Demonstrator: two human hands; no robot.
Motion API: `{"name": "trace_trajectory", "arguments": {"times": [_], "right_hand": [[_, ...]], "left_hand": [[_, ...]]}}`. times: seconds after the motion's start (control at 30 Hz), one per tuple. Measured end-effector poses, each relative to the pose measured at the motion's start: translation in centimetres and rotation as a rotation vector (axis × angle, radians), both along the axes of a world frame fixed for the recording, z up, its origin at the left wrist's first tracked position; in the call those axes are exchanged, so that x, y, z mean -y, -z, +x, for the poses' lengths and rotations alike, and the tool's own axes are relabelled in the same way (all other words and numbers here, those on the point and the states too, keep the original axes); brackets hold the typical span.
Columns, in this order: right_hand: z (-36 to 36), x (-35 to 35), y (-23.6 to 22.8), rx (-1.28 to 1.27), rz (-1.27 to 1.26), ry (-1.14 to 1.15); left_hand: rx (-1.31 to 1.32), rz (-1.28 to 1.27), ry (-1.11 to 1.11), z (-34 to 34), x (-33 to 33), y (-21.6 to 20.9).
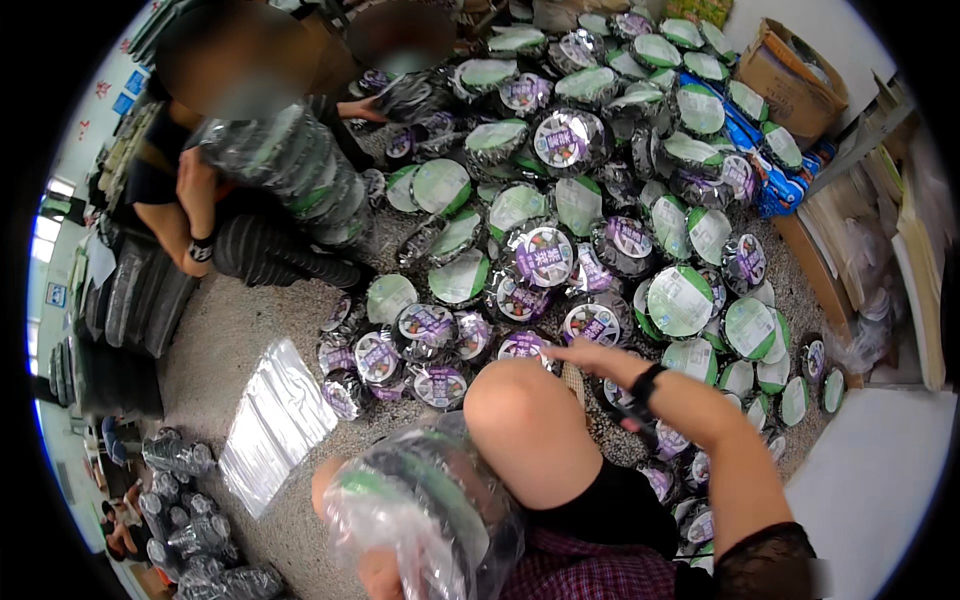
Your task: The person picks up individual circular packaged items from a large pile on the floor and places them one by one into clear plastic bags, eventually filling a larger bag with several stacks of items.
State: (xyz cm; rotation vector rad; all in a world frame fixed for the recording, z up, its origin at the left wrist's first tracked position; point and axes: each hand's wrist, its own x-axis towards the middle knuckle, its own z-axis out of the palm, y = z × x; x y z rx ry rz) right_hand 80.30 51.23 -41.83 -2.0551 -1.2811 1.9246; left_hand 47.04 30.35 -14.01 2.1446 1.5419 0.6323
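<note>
My right hand (592,357) reaches over my knee with at least one finger stretched out, near a round film-wrapped pack (524,344) with a purple label. It appears to hold nothing. In my lap lies a clear plastic bag (420,500) with round green-labelled packs inside. My left hand (380,573) is at the bag's lower end, closed on its plastic; the bag partly hides the fingers. A big heap of similar round packs (545,257), purple on some faces and green and white on others, spreads over the floor ahead of me.
Across from me, a seated person (205,190) holds a long filled bag (300,180). Flat clear plastic bags (278,425) lie on the floor at left. Filled bags (200,525) stand behind them. A cardboard box (790,85) and stacked boards (915,270) line the right side.
</note>
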Motion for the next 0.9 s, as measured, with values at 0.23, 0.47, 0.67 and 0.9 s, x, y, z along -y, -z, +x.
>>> {"name": "trace_trajectory", "arguments": {"times": [0.23,0.47,0.67,0.9], "right_hand": [[-4.8,-0.1,11.9,0.189,0.136,0.066],[8.7,-2.3,7.3,0.604,0.759,-0.210],[5.0,0.0,7.6,0.533,0.458,0.002],[23.0,4.5,4.1,0.308,0.590,1.117]], "left_hand": [[-0.063,-0.144,-0.166,-0.8,-3.1,4.0],[-0.082,-0.161,-0.187,-0.7,-5.4,4.6],[-0.092,-0.128,-0.146,0.9,-5.5,4.9],[-0.087,-0.037,-0.086,3.6,-5.9,3.5]]}}
